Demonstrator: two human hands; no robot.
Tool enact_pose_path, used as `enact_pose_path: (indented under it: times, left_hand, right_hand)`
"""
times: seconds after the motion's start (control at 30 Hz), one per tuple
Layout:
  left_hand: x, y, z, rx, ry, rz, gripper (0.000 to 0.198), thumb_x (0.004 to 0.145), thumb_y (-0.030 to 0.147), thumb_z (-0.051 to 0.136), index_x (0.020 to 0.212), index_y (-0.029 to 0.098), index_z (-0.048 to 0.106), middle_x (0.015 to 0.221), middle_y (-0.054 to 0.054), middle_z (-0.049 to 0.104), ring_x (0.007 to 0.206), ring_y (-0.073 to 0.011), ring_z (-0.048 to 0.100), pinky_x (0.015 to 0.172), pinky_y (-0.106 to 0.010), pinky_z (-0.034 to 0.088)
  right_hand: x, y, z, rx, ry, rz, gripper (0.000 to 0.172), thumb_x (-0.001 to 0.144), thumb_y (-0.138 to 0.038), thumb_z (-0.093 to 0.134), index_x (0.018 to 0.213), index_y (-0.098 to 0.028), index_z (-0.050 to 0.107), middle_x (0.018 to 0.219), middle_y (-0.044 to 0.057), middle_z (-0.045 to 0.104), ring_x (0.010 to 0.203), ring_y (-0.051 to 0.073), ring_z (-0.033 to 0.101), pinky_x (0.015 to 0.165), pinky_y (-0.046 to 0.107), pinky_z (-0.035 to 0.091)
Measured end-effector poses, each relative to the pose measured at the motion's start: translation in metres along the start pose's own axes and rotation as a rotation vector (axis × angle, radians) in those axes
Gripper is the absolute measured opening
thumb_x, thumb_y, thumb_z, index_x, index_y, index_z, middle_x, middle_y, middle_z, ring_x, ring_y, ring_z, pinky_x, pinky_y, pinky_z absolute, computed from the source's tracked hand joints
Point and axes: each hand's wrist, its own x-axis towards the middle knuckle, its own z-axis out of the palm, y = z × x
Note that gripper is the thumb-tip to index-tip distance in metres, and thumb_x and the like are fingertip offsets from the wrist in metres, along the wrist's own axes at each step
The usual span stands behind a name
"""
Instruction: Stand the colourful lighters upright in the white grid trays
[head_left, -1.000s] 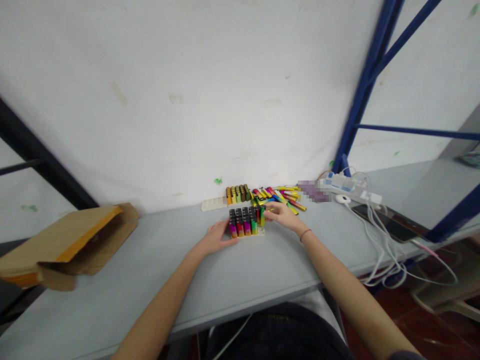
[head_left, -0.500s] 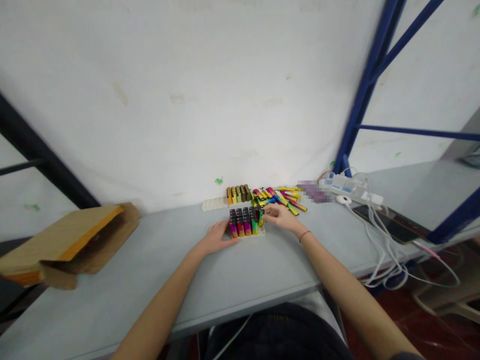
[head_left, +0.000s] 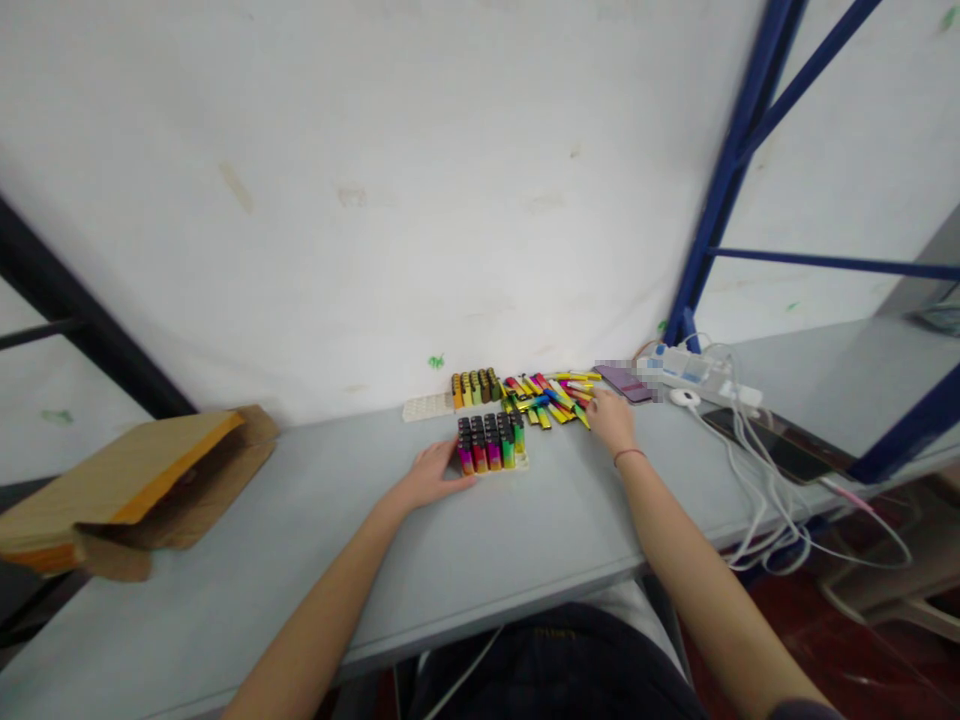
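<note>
Black-topped, multicoloured lighters point(head_left: 491, 445) stand upright in rows in a white holder point(head_left: 523, 463) near the middle of the grey table. My left hand point(head_left: 433, 475) rests against the holder's left side, thumb along its front and fingers apart. To the right, my right hand point(head_left: 613, 418) is at the right edge of a loose pile of shiny coloured lighters point(head_left: 551, 398). Its fingertips are partly hidden, and what they hold, if anything, is too small to tell. Behind the front holder stands another group of yellow, green and brown lighters point(head_left: 475, 388).
A white perforated tray point(head_left: 427, 407) lies by the wall. At the left is an open cardboard box point(head_left: 142, 480). On the right are a purple item point(head_left: 626, 383), a power strip point(head_left: 694, 370), white cables point(head_left: 757, 480), a dark tablet-like device point(head_left: 787, 447) and a blue frame point(head_left: 720, 190).
My right hand has moved off the front holder to the right, over to the loose pile. A green lighter now stands uncovered at the holder's right end. My left hand has stayed in place.
</note>
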Motion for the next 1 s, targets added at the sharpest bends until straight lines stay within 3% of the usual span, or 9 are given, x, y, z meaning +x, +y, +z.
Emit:
enact_pose_path:
  times: [0.13,0.27,0.43,0.63,0.73,0.83,0.93,1.0]
  left_hand:
    - [0.001,0.0,0.0,-0.015,0.008,0.01,0.072,0.077,0.057,0.06,0.133,0.014,0.045,0.13,-0.015,0.054,0.116,-0.0342,0.051,0.099,-0.046,0.037]
    - [0.0,0.001,-0.001,-0.01,0.0,0.01,0.074,0.077,0.057,0.059,0.136,0.015,0.042,0.13,-0.015,0.055,0.115,-0.033,0.051,0.099,-0.045,0.036]
    - [-0.001,0.003,-0.002,0.009,-0.013,0.003,0.076,0.078,0.058,0.058,0.138,0.015,0.04,0.132,-0.015,0.053,0.118,-0.0333,0.049,0.1,-0.045,0.036]
    - [0.0,0.003,-0.002,-0.001,-0.008,0.002,0.078,0.078,0.058,0.058,0.14,0.014,0.037,0.133,-0.016,0.052,0.12,-0.0341,0.048,0.101,-0.046,0.035]
    - [0.0,0.004,-0.002,-0.004,-0.001,0.002,0.078,0.078,0.059,0.058,0.139,0.016,0.038,0.134,-0.015,0.051,0.121,-0.0337,0.048,0.102,-0.046,0.034]
    - [0.0,0.004,-0.003,-0.006,-0.005,-0.005,0.078,0.077,0.06,0.058,0.139,0.015,0.039,0.134,-0.015,0.051,0.121,-0.0342,0.048,0.102,-0.046,0.034]
    - [0.0,0.003,-0.002,-0.009,-0.007,-0.008,0.078,0.077,0.059,0.058,0.138,0.016,0.039,0.133,-0.014,0.053,0.119,-0.0341,0.049,0.102,-0.046,0.034]
    - [0.0,0.002,-0.001,-0.01,-0.003,-0.006,0.077,0.077,0.059,0.059,0.138,0.016,0.039,0.134,-0.014,0.052,0.119,-0.0337,0.049,0.101,-0.046,0.035]
  right_hand:
    - [0.002,0.021,0.003,-0.144,-0.08,0.086,0.02,0.083,-0.03,0.054,0.084,-0.019,0.071,0.103,0.019,0.063,0.106,0.035,0.054,0.084,0.048,0.042]
    - [0.006,0.025,0.004,-0.09,-0.128,0.078,0.018,0.082,-0.026,0.054,0.086,-0.016,0.068,0.098,0.019,0.063,0.102,0.033,0.057,0.084,0.046,0.043]
    - [0.013,0.018,0.004,0.36,-0.066,0.057,0.018,0.085,-0.028,0.046,0.095,-0.017,0.057,0.086,0.009,0.062,0.08,0.021,0.059,0.075,0.035,0.045]
    - [0.005,-0.008,0.002,0.999,-0.282,0.175,0.031,0.085,-0.053,0.043,0.085,-0.022,0.045,0.058,-0.006,0.04,0.049,0.01,0.04,0.048,0.022,0.038]
    - [-0.001,-0.019,-0.001,1.072,-0.31,0.103,0.038,0.08,-0.059,0.051,0.086,-0.022,0.046,0.057,-0.007,0.035,0.048,0.009,0.034,0.046,0.021,0.036]
    - [-0.005,-0.025,-0.002,1.045,-0.308,0.062,0.036,0.076,-0.056,0.057,0.085,-0.022,0.048,0.065,-0.004,0.045,0.057,0.01,0.041,0.048,0.02,0.038]
    - [-0.008,-0.029,0.0,1.104,-0.405,0.115,0.032,0.073,-0.049,0.06,0.084,-0.021,0.049,0.075,-0.001,0.053,0.066,0.012,0.048,0.053,0.021,0.042]
    - [-0.008,-0.032,0.003,1.166,-0.472,0.171,0.029,0.072,-0.046,0.059,0.081,-0.021,0.049,0.069,-0.003,0.05,0.059,0.011,0.046,0.049,0.02,0.04]
